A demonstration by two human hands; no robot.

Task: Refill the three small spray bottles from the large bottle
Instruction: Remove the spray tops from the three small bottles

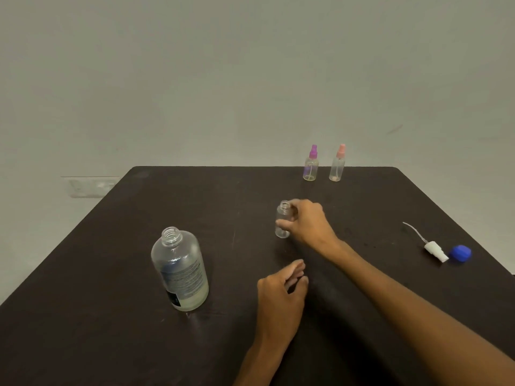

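On the dark table (83, 316), the right hand (308, 218) reaches out toward one o'clock and grips a small clear spray bottle (282, 218) whose top is off, the thumb across its front and the fingers curled round its far side; the bottle stands upright with its open neck showing just above the hand. The left hand (280, 291) rests nearer, at about six o'clock from that bottle, its fingers loosely bent and close together, holding nothing (whether it touches the tabletop I cannot tell). The large bottle (179, 271) stands uncapped at about eight o'clock from the small bottle, well apart from both hands, with a pale liquid low in it and a printed label on its side. At the far edge, toward twelve o'clock, two more small spray bottles stand side by side with their tops on: a purple-topped bottle (311, 164) and, just beside it to the right, a pink-topped bottle (337, 164). Off at three o'clock lie a white spray top (434, 250) with its thin tube, and touching it or very nearly so, a blue cap (460, 254).
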